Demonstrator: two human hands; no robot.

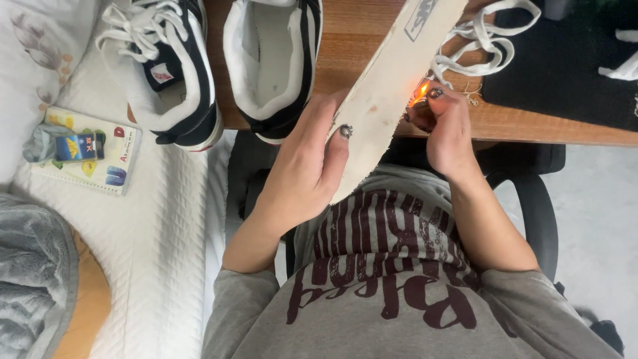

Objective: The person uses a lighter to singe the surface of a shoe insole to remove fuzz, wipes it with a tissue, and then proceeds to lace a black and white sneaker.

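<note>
In the head view, a spiral-bound booklet [93, 151] with a pale cover and coloured shapes is seen at the left on a white quilted bedspread [173, 219], and a small blue and yellow packet [74, 146] in clear wrap is laid on top of it. A small dark label is borne near the far end of a long pale insole [389, 86], and a red tab is shown inside the left sneaker [163, 63].

A wooden desk [531, 123] is spread across the top, with two navy and white sneakers, the second [272, 60] unlaced, stood at its near edge. Loose white laces [482, 40] are lain on the wood beside a dark mat [571, 66]. A grey blanket [30, 266] is seen at the lower left, and a black chair armrest [535, 213] over a pale floor at the right.

The insole is held slantwise over the lap, gripped by the left hand [306, 159] with the thumb pressed across its face. The right hand [448, 126] is closed on a small lighter that is mostly hidden, and its flame [420, 93] is held against the insole's right edge.
</note>
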